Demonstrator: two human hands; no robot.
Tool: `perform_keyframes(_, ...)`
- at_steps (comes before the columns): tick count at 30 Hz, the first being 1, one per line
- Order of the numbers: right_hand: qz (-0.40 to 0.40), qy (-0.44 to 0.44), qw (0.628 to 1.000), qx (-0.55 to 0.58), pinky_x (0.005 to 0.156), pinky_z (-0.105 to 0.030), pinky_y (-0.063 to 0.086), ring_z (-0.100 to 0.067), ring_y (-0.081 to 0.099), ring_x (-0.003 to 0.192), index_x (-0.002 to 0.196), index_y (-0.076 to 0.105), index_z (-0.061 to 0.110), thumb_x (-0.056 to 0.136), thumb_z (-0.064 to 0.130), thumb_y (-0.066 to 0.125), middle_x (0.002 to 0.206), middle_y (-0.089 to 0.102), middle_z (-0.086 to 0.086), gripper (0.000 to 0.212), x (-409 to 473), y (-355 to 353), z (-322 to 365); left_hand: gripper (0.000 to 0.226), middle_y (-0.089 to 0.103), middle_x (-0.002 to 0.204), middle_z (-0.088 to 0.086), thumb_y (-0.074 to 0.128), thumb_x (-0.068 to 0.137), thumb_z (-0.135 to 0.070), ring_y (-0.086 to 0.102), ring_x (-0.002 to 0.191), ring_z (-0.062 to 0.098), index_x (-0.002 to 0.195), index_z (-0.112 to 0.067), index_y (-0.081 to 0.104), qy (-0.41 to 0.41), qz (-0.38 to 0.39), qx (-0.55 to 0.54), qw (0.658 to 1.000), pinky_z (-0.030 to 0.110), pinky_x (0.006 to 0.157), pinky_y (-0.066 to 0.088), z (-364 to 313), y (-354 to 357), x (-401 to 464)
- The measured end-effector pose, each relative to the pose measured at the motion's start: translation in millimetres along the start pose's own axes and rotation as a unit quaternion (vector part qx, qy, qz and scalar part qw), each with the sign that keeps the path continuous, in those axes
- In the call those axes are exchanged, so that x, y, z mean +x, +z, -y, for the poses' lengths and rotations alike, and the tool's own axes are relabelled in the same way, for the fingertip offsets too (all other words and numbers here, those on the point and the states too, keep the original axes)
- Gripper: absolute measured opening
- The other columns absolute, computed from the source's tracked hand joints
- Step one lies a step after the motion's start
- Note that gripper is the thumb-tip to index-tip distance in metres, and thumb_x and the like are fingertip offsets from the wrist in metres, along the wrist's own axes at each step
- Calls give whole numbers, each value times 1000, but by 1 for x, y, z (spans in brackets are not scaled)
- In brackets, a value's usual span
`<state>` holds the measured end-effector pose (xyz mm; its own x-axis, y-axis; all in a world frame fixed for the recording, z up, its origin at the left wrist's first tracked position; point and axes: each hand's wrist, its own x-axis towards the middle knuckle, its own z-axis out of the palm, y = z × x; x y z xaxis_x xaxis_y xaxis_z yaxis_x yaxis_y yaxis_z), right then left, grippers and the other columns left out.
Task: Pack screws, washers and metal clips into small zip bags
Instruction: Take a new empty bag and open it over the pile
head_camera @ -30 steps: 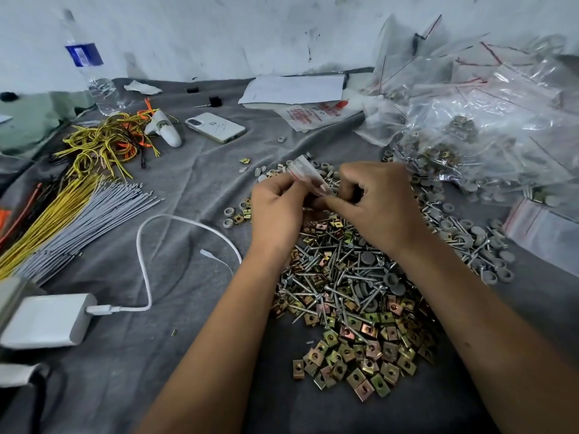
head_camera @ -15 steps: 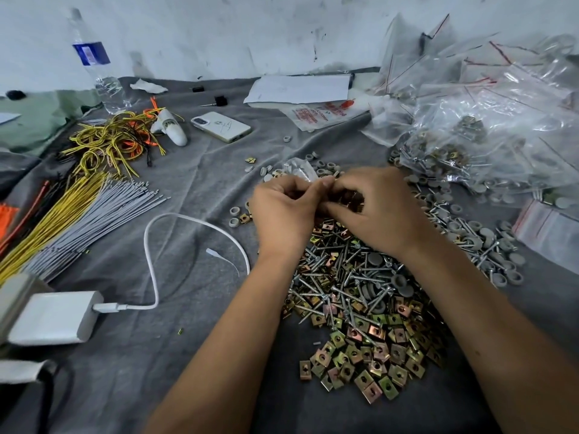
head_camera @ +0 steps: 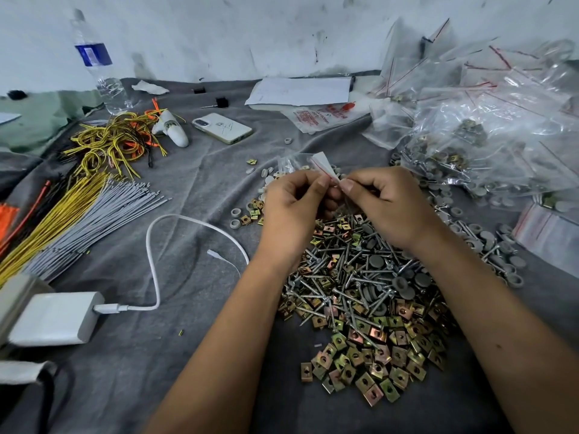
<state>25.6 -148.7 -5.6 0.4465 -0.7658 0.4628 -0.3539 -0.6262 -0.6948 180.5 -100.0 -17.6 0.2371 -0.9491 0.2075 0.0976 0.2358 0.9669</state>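
You hold a small zip bag [head_camera: 316, 164] between both hands, just above the middle of the frame.

Your left hand [head_camera: 293, 203] pinches the bag's edge between thumb and curled fingers, and your right hand [head_camera: 387, 202] pinches the same edge just beside it, so both hands are clamped on the bag with their thumbs almost touching. The bag's red strip shows above your thumbs. Below your hands lies a heap of screws [head_camera: 347, 277], mixed with gray washers [head_camera: 376, 263], and brass-colored metal clips [head_camera: 372, 368] spread toward the lower middle of the frame. All of it rests on a gray cloth [head_camera: 194, 355]. Filled bags [head_camera: 488, 145] pile up at the upper right. A phone [head_camera: 222, 128] lies in the upper middle, a water bottle [head_camera: 98, 67] stands at the upper left, and a white charger [head_camera: 54, 317] with its cable sits at the lower left.
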Motion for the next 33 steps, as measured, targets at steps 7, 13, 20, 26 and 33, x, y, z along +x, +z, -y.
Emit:
perform_keyframes(7,10,-31,999,-44,53,-21,35,-4,53,56,72,64,21,104,23,56,62,57,14,33,-2,1,6,18,73,68,8,66,98,-2,62,54,11,83,-3,75,28,-32,51,998,20,51,49,2,-2,1)
perform_keyframes(13,-1,-45,996,-76,49,-14,28,-7,50,50,61,53,29,105,30,56,51,47,13,44,-1,4,7,15,74,68,11,74,93,-3,65,56,22,78,0,75,77,4,143,987,42,51,55,1,-5,-2)
perform_keyframes(20,-32,-65,991,-116,56,-12,28,1,46,56,72,54,25,103,19,59,62,47,19,32,0,5,8,18,63,55,-6,67,96,-1,53,50,25,78,-3,66,74,1,157,985,50,47,45,-1,1,-5)
perform_keyframes(26,-44,-82,989,-112,55,-16,33,-1,50,58,75,68,10,100,16,63,63,55,7,27,1,2,11,20,58,59,-4,66,95,1,50,53,19,76,-6,63,86,-29,138,986,39,50,42,0,7,-7)
perform_keyframes(33,-88,-49,986,-132,56,-2,39,10,50,58,78,67,18,92,14,73,66,52,20,15,-1,-13,2,17,58,67,3,63,93,-14,54,58,32,77,-19,59,139,-114,159,971,42,55,45,-7,-6,-4)
